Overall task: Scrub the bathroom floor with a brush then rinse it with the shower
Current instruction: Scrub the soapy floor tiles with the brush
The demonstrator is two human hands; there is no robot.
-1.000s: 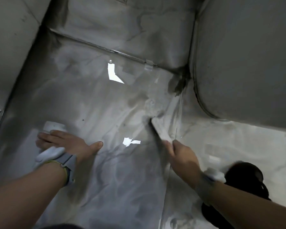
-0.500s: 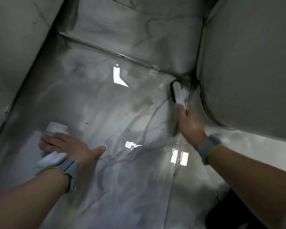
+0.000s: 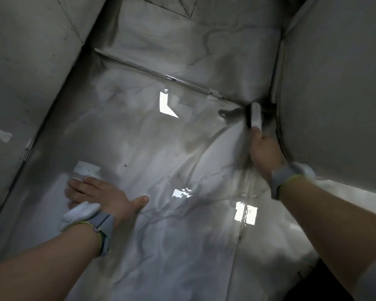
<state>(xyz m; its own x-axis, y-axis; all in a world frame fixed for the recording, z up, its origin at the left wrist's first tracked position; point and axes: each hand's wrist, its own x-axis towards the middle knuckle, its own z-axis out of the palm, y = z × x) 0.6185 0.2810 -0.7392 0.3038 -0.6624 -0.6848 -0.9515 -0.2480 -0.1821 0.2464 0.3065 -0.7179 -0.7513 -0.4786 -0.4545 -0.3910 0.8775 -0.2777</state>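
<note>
From the head camera, the work sits in the scrubbing step. The right hand (image 3: 264, 152) has its grip wrapped round the near end of the brush (image 3: 255, 115), fingers curled about the handle, and the brush head is down on the wet floor (image 3: 182, 246) at the far right, tucked into the dark, grimy corner where the floor meets the far wall (image 3: 182, 44) and the curved pale fixture (image 3: 334, 94) on the right. The left hand (image 3: 100, 195) lies flat and spread on the floor at the near left, fingers straight and thumb out, holding nothing; it looks like a brace for the person's weight. A grey band with a white unit sits on each wrist.

The brush's long axis runs near to far, leaning only slightly, with the pale head pointing away towards the far wall and the handle end towards the person. Dark residue lies just left of the head.

As a judgement, the next move calls for short strokes with firm downward pressure along that seam. Rinsing is not yet begun; no shower is in view.
</note>
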